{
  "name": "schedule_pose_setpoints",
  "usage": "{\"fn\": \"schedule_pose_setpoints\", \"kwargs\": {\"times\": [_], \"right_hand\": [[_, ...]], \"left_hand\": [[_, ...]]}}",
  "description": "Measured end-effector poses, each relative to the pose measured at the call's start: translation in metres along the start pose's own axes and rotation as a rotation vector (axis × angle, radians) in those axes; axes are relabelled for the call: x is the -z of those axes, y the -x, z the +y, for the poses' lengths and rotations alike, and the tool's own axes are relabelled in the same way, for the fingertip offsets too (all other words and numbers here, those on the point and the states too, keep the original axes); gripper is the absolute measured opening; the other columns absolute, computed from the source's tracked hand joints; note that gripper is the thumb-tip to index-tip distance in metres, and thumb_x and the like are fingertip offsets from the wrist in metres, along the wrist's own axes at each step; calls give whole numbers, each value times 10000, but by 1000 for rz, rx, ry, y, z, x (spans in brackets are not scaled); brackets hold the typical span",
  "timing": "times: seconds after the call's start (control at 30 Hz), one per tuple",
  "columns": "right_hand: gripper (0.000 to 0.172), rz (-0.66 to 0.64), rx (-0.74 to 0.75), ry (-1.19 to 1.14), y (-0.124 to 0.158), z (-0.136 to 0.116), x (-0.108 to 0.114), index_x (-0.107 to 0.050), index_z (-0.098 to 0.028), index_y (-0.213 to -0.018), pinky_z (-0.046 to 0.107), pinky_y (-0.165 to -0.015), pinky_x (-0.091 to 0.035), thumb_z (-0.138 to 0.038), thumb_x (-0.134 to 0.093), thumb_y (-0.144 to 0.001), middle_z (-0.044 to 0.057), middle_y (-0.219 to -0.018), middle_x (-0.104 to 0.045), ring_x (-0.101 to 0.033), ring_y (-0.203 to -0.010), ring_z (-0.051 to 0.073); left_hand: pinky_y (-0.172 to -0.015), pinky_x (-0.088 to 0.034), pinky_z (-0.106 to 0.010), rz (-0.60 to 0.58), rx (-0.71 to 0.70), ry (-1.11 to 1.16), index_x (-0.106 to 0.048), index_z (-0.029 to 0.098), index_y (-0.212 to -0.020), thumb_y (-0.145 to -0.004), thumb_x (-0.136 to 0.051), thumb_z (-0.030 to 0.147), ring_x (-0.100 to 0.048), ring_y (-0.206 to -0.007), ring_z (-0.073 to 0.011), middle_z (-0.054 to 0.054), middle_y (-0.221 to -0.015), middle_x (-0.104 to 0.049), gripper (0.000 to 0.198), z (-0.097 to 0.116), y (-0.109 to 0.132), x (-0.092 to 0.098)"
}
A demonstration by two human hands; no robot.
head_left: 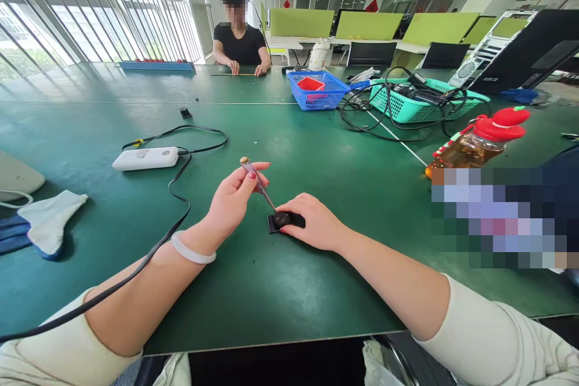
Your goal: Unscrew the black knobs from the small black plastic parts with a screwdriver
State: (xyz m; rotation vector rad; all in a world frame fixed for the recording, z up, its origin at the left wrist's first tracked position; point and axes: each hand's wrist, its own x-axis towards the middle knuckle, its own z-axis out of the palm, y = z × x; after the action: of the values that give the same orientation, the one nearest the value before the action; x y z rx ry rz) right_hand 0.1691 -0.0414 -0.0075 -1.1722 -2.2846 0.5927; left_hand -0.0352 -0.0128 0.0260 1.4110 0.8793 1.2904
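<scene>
Between thumb and fingers, my left hand (233,196) grips a screwdriver (254,176) with a clear handle. Its shaft slants down to the right, and the tip meets a small black part (281,219). My right hand (316,221) pinches this part and steadies it low on the green table (217,301). The part has a round, dark top with small light marks and a flat black piece under it on the left. Whether the tip sits in a screw is too small to tell.
A white power bank (145,158) with a black cable (181,196) lies left, near a blue-and-white glove (52,220). Farther back stand a blue basket (319,96), a green basket (393,105) and a red-lidded bottle (474,142). Across the table sits a person (239,42).
</scene>
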Motion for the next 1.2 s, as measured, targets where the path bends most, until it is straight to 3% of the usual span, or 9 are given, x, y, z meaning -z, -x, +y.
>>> {"fn": "schedule_pose_setpoints", "kwargs": {"times": [0.37,0.57,0.93,1.2], "right_hand": [[362,93,-72,134,-1,1,-1,-704,-208,-1119,479,-988,-448,-349,-772,-793,70,-1056,-740,-585,-1051,265],[284,52,-73,154,0,4,0,-731,-222,-1054,464,-963,-459,-391,-742,-826,74,-1023,-718,-582,-1038,258],[289,37,-65,140,0,4,1,-734,-227,-1073,468,-951,-468,-398,-725,-840,78,-1023,-715,-589,-1028,261],[265,28,-71,132,0,3,3,-734,-224,-1058,452,-946,-472,-372,-726,-838,74,-1012,-713,-582,-1014,252]], "left_hand": [[-753,-534,-327,121,66,-20,-615,188,-998,-760,-754,489,-674,-793,-178,-25,-796,-708,409,-2,-12,4],[-694,-508,-257,162,189,84,-573,186,-926,-807,-730,365,-657,-747,-132,-4,-781,-691,266,-5,-15,6],[-651,-516,-213,304,418,133,-550,167,-826,-836,-733,315,-613,-636,-81,-4,-744,-671,235,-10,-16,7],[-631,-527,-191,315,436,153,-553,166,-822,-879,-687,254,-631,-634,-77,-7,-726,-683,170,-12,-14,5]]}}
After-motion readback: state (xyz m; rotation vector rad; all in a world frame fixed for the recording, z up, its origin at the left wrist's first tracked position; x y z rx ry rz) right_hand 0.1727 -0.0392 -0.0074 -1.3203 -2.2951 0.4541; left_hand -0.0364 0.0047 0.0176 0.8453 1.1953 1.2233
